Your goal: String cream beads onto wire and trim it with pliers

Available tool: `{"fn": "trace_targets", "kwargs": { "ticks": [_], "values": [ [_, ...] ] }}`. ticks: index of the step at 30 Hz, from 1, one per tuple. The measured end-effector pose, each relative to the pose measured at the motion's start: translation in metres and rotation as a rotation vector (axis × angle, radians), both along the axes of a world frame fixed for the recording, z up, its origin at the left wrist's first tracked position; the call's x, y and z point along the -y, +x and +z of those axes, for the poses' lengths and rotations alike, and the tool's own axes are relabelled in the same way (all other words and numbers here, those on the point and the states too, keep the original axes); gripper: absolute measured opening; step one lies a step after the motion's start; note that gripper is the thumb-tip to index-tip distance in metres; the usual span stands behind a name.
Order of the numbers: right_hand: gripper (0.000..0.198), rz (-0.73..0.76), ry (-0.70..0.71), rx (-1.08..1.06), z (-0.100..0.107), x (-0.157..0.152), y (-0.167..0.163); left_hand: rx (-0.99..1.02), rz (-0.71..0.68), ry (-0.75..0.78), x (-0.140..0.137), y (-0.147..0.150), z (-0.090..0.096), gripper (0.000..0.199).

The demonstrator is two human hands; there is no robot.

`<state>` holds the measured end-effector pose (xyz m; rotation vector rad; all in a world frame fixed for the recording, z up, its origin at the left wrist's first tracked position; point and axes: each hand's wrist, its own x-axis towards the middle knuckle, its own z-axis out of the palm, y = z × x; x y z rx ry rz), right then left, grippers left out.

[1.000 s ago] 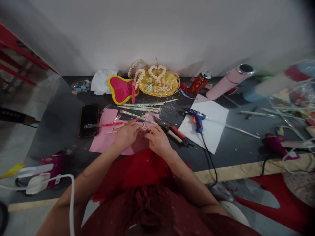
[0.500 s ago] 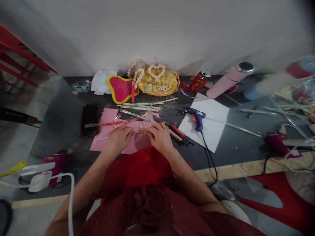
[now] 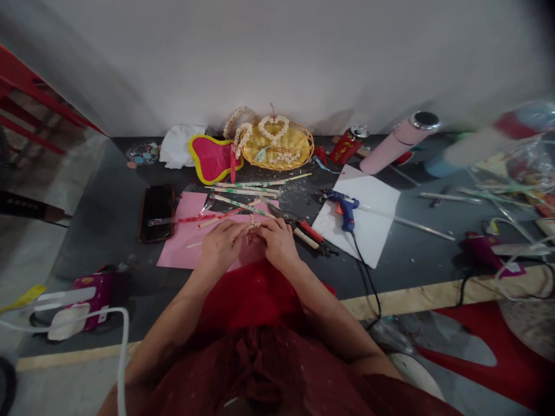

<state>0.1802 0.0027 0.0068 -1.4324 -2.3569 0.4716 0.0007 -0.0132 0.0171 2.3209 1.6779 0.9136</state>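
Observation:
A small knobbly cluster of beige pieces point(image 3: 252, 224) is held between both hands, above the pink paper point(image 3: 182, 254). My left hand point(image 3: 222, 244) pinches its left side with thumb and fingers. On the other side, my right hand point(image 3: 278, 240) has its fingertips closed on the cluster. The fingers partly cover it, so its full shape cannot be made out. Just beyond the hands lie thin patterned sticks point(image 3: 243, 189) and red-wrapped sticks point(image 3: 202, 218). Red-handled pliers point(image 3: 311, 232) rest right beside my right hand.
A blue glue gun point(image 3: 347, 211) lies on a white sheet point(image 3: 377, 242). Behind stand a wicker basket point(image 3: 299, 159) with beaded hearts, a red can point(image 3: 348, 144) and a pink flask point(image 3: 399, 144). A phone point(image 3: 156, 214) and a purple box point(image 3: 93, 297) are on the left.
My left hand has moved right, from beside the cluster onto it. The cluster has turned and now shows less of its star-like face. The view has shifted slightly.

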Motion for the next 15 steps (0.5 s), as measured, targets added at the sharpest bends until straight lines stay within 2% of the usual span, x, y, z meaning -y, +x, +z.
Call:
{"fn": "trace_targets", "kwargs": {
  "ticks": [4,7,10,13,15],
  "values": [
    [0.026,-0.004,0.040,-0.140,-0.005,-0.004,0.001,0.044,0.044,0.013,-0.003,-0.002,-0.005,0.020],
    [0.021,-0.005,0.054,-0.467,-0.002,-0.004,-0.001,0.088,0.036,0.022,-0.003,-0.003,-0.005,0.019],
    [0.018,-0.032,-0.052,-0.762,0.002,0.000,-0.005,0.143,-0.003,0.033,-0.001,-0.002,-0.005,0.020],
    [0.014,-0.074,-0.168,-0.879,0.004,0.005,-0.010,0.193,-0.022,0.043,0.002,0.001,-0.005,0.022],
    [0.011,-0.101,-0.187,-0.912,0.003,0.007,-0.012,0.220,-0.034,0.040,0.005,0.003,-0.006,0.025]
  ]
}}
